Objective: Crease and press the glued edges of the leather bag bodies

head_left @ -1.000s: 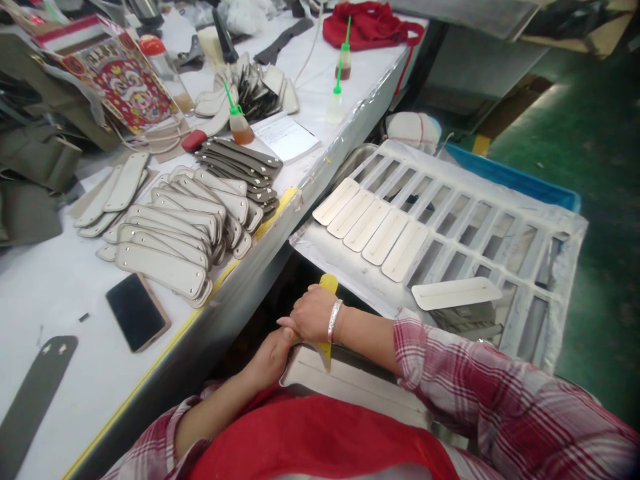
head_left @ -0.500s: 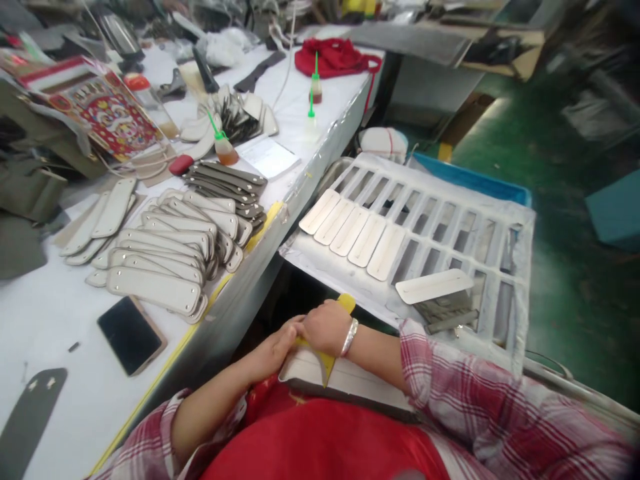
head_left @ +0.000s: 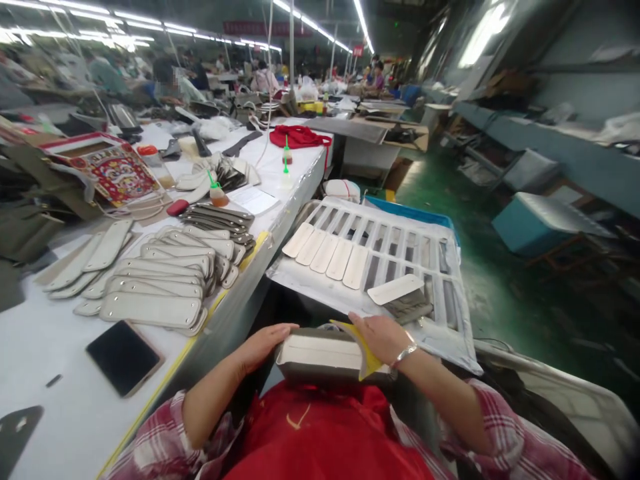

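While my left hand steadies the grey strap piece, my right hand, pinching the yellow scraper, should press flat along it.

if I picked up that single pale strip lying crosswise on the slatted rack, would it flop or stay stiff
The pale strip probably stays fairly stiff: it bridges the slats of the rack without sagging. Thin and flat, it looks light. Its smooth face may slip, so pinching an edge seems wiser.

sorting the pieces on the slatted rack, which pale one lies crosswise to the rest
The lone pale piece nearest the right hand; it lies across the slats, while the other five sit side by side along them.
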Motion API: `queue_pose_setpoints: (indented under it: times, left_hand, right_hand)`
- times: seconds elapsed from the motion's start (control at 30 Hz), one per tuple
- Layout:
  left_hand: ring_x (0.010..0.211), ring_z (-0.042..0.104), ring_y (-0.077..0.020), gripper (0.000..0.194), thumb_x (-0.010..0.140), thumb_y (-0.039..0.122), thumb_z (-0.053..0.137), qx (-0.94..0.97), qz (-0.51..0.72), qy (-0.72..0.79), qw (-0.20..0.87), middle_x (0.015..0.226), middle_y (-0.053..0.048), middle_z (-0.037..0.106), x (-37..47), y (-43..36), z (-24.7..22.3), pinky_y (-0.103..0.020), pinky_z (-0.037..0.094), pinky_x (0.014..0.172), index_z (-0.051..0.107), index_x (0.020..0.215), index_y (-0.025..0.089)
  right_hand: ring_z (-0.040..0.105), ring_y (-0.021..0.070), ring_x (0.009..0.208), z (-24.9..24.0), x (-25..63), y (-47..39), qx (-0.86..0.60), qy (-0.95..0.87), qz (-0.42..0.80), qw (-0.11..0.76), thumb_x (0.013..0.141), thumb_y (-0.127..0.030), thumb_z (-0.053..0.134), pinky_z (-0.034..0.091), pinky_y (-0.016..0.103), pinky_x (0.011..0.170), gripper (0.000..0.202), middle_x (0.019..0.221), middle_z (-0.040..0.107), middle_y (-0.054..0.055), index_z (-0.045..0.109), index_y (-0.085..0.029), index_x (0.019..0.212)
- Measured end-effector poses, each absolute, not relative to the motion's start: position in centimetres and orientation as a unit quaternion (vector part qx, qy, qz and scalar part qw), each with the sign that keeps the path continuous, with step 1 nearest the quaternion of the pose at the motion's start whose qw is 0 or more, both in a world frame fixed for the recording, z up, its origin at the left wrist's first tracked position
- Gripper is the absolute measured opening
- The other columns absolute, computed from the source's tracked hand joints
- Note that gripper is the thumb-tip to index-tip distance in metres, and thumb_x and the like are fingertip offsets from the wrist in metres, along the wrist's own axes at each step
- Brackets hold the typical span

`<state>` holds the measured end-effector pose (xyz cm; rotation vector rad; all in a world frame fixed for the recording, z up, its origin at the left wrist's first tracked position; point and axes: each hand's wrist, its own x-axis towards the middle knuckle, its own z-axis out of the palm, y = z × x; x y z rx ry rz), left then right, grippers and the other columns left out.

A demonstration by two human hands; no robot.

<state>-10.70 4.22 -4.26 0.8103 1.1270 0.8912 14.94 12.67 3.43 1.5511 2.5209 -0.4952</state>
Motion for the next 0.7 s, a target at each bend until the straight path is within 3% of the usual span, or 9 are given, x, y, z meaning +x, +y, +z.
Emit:
queue_pose_setpoints:
  times: [0.23, 0.37, 0.43, 0.5, 0.6, 0.7]
  left_hand:
    - [0.089, 0.057, -0.0210, 0.037, 0.074, 0.041, 0.060, 0.402, 0.389, 0.563, 0.609, 0.092, -0.005, 0.068, -10.6, 4.5, -4.3, -0.029, 0.039, 0.082, 0.065, 0.099, 0.015]
    - [0.075, 0.058, -0.0190, 0.036, 0.073, 0.045, 0.060, 0.416, 0.376, 0.588, 0.582, 0.077, -0.004, 0.068, -11.0, 3.4, -3.7, -0.026, 0.042, 0.070, 0.069, 0.087, 0.014]
    - [0.058, 0.057, -0.0155, 0.046, 0.076, 0.053, 0.052, 0.406, 0.364, 0.603, 0.582, 0.071, -0.004, 0.067, -11.1, 2.1, -3.4, -0.024, 0.042, 0.055, 0.068, 0.092, 0.014]
    - [0.046, 0.054, -0.0121, 0.056, 0.078, 0.061, 0.043, 0.360, 0.366, 0.598, 0.615, 0.078, -0.005, 0.066, -10.9, 0.6, -2.9, -0.022, 0.038, 0.043, 0.059, 0.109, 0.018]
    - [0.056, 0.062, -0.0145, 0.064, 0.076, 0.067, 0.037, 0.266, 0.389, 0.536, 0.700, 0.101, -0.006, 0.062, -10.2, -0.8, -1.6, -0.025, 0.047, 0.048, 0.035, 0.130, 0.031]
    - [0.070, 0.065, -0.0202, 0.070, 0.075, 0.071, 0.033, 0.212, 0.398, 0.484, 0.750, 0.112, -0.008, 0.057, -9.2, -0.9, -0.3, -0.036, 0.052, 0.063, 0.022, 0.134, 0.035]
  right_hand:
    - [0.053, 0.0149, 0.062, 3.3, 15.0, 7.1, 0.492, 0.760, -0.409, -0.115, 0.090, -0.053, 0.011, 0.039, 0.027, 0.060, 0.063, 0.063, 0.057, 0.004, 0.052, -0.017, 0.060]
    - [0.051, 0.0151, 0.065, 3.5, 15.7, 4.8, 0.452, 0.731, -0.500, -0.103, 0.085, -0.057, 0.029, 0.040, 0.026, 0.060, 0.052, 0.070, 0.058, 0.004, 0.057, -0.015, 0.073]
    - [0.053, 0.0159, 0.070, 3.1, 16.5, 4.0, 0.427, 0.721, -0.537, -0.096, 0.078, -0.057, 0.045, 0.041, 0.025, 0.062, 0.045, 0.078, 0.061, 0.005, 0.058, -0.014, 0.083]
    - [0.055, 0.0170, 0.075, 2.4, 17.2, 3.1, 0.407, 0.708, -0.566, -0.116, 0.075, -0.053, 0.053, 0.042, 0.026, 0.066, 0.043, 0.086, 0.063, 0.006, 0.058, -0.013, 0.090]
    - [0.055, 0.0174, 0.077, 1.5, 17.3, 2.1, 0.407, 0.734, -0.519, -0.162, 0.077, -0.049, 0.051, 0.042, 0.026, 0.068, 0.039, 0.087, 0.063, 0.006, 0.059, -0.014, 0.091]
    - [0.053, 0.0159, 0.072, 1.1, 16.6, 1.5, 0.403, 0.822, -0.376, -0.139, 0.082, -0.046, 0.045, 0.038, 0.026, 0.065, 0.036, 0.080, 0.061, 0.005, 0.062, -0.015, 0.083]
